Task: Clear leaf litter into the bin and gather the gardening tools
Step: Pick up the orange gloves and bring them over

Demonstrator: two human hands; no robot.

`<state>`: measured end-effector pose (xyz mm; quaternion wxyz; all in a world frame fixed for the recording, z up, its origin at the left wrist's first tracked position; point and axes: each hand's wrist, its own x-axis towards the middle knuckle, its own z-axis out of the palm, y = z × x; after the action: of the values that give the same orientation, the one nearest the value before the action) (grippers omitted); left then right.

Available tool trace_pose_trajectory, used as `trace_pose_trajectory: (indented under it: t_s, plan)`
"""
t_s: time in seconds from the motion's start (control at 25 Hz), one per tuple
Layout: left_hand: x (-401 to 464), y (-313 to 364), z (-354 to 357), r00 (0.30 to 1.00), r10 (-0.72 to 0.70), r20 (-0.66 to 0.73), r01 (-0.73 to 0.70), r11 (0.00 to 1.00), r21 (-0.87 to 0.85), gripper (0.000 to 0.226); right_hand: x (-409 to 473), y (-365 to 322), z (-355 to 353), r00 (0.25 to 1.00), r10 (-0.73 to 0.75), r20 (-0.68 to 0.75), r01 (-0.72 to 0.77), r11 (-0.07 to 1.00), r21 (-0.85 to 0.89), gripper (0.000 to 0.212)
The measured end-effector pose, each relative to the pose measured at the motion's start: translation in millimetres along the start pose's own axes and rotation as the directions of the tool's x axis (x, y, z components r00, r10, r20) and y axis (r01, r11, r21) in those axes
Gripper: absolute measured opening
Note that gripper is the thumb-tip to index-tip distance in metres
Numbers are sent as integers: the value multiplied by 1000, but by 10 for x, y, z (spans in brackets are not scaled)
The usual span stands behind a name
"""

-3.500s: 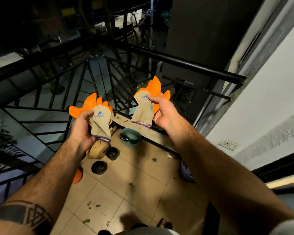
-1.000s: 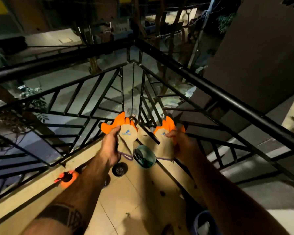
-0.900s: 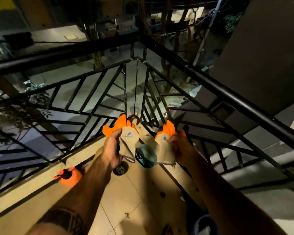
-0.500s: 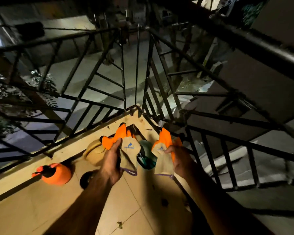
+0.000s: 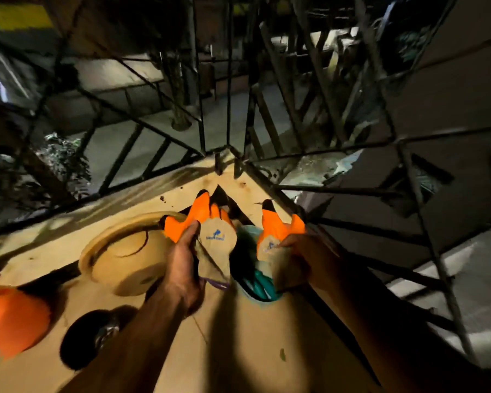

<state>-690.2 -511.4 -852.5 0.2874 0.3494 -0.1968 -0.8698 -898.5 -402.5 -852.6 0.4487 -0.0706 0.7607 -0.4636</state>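
Lower now, we reach both arms toward the railing corner: our left hand (image 5: 182, 268) pinches one orange-fingered tan glove (image 5: 210, 225), our right hand (image 5: 298, 259) the other glove (image 5: 275, 228), above a teal pot (image 5: 255, 282).

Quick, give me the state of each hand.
Left hand: grips the left glove.
Right hand: grips the right glove.
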Motion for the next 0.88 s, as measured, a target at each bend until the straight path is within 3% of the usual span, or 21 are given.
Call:
trace_pose_trajectory:
  t_s: [0.08, 0.16, 0.24, 0.4, 0.48, 0.52, 0.56, 0.64, 0.68, 0.8, 0.88]
  plan:
    - [325, -162, -231, 998, 64, 20, -64, 998, -5, 46, 368, 306, 102, 998, -31, 60, 32, 999, -9, 20]
    - [560, -327, -437, 999, 27, 24, -26, 1000, -7, 51, 653, 490, 208, 998, -21, 52, 24, 998, -57, 36]
    - [710, -402, -603, 1000, -15, 14, 14, 999, 40, 55, 935, 582, 314, 997, -57, 43, 61, 994, -96, 39]
    - [819, -513, -753, 998, 4, 59, -3, 1000, -23, 51, 1296, 569, 456, 994, -54, 91, 51, 998, 34, 72]
    - [781, -550, -763, 996, -18, 92, 24, 998, -65, 49, 1249, 548, 508, 979, -16, 201, 0, 997, 77, 55]
    - [759, -562, -756, 994, -28, 110, 37, 996, -82, 49, 1237, 577, 523, 979, 11, 204, -12, 1000, 5, 47]
    - [742, -567, -746, 992, -39, 121, 51, 995, -92, 50, 1241, 647, 532, 988, 40, 148, -18, 988, -152, 45]
    - [783, -600, -770, 990, -50, 135, 64, 993, -103, 52, 1312, 898, 544, 999, 20, -27, -31, 866, -499, 62]
    - [795, -625, -775, 990, -49, 135, 63, 993, -103, 52, 1314, 1018, 561, 998, -7, -58, -28, 811, -585, 66]
    - [793, -674, -784, 988, -62, 141, 75, 993, -89, 53, 1409, 1138, 622, 990, -134, -54, 69, 767, -638, 46]
    - [800, -684, -769, 989, -61, 134, 75, 992, -99, 53, 1470, 1094, 619, 979, -198, -49, 131, 795, -592, 33]
